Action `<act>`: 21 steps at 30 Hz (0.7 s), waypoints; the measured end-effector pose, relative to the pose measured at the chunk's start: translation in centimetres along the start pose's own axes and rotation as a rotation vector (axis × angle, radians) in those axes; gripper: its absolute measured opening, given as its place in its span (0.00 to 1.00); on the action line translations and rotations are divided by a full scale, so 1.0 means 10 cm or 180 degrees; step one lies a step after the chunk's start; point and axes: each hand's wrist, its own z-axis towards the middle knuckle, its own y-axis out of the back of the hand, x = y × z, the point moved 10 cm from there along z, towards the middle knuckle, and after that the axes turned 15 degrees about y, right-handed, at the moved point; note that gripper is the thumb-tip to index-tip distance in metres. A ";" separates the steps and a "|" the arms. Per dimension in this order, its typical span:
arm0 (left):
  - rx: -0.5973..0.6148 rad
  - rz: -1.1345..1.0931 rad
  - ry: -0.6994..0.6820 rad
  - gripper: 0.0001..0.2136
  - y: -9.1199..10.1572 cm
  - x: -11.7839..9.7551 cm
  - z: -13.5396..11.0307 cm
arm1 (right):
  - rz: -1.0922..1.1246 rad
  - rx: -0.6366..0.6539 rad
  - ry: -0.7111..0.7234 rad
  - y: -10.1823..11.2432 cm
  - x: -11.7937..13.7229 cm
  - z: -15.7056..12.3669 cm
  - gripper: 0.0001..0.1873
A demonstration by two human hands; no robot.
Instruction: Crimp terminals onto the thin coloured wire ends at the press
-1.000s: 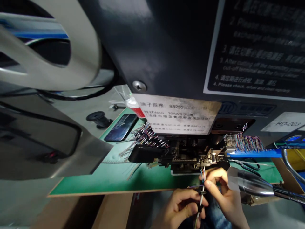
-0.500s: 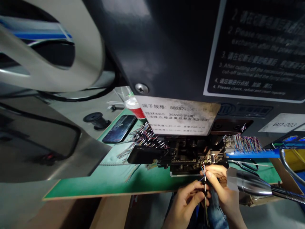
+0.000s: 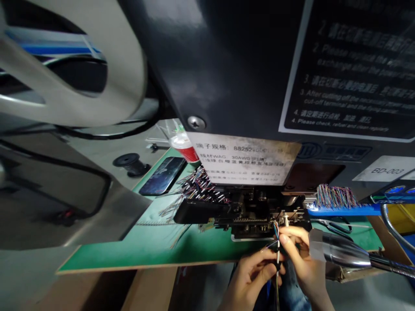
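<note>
My left hand is closed on a slim cable with white and black sections, which hangs upright below the crimping machine's tooling. Thin coloured wires fan from the cable's upper end toward that tooling. My right hand is closed beside them, thumb and forefinger pinching at the wires. Its fingers partly hide the wire ends. Whether a wire tip touches the tooling cannot be made out.
The dark machine body fills the upper view. A metal lamp head reaches in beside my right wrist. Cable bundles, a phone and a red-and-white cup sit left; scissors and a blue tray of wires sit right.
The bolted block in the machine's opening now sits lower. Both hands keep their grips on the cable and wires, with only a slight shift. The view has moved a little.
</note>
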 end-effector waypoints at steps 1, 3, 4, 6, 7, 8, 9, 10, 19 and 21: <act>0.0038 -0.0061 0.0082 0.24 0.01 0.02 -0.02 | -0.0156 0.0064 0.0238 0.02 0.07 0.02 0.09; 0.0136 -0.0176 0.0310 0.24 0.03 0.06 -0.05 | -0.0298 0.0185 0.0549 0.03 0.17 0.05 0.06; 0.0195 -0.0233 0.0435 0.24 0.02 0.07 -0.07 | -0.0250 0.0251 0.0585 0.02 0.20 0.05 0.08; 0.0320 -0.0351 0.0595 0.24 0.00 0.07 -0.10 | -0.0037 0.0328 0.0428 -0.01 0.17 0.05 0.10; 0.0357 -0.0400 0.0626 0.24 -0.01 0.06 -0.11 | 0.0058 0.0335 0.0299 -0.02 0.14 0.04 0.10; 0.0362 -0.0429 0.0626 0.24 -0.02 0.05 -0.11 | 0.0123 0.0334 0.0187 -0.03 0.11 0.03 0.09; 0.0329 -0.0436 0.0604 0.24 -0.02 0.04 -0.10 | 0.0137 0.0284 0.0081 -0.03 0.07 0.01 0.09; 0.0263 -0.0419 0.0559 0.24 -0.01 0.02 -0.09 | 0.0112 0.0211 -0.0008 -0.02 0.04 0.00 0.09; -0.0006 0.0072 0.0151 0.26 -0.01 -0.04 0.00 | -0.0004 -0.0049 -0.0332 0.00 -0.07 -0.02 0.13; -0.0073 0.0093 0.0125 0.26 0.01 -0.04 0.00 | -0.0004 -0.0051 -0.0373 -0.01 -0.07 -0.01 0.12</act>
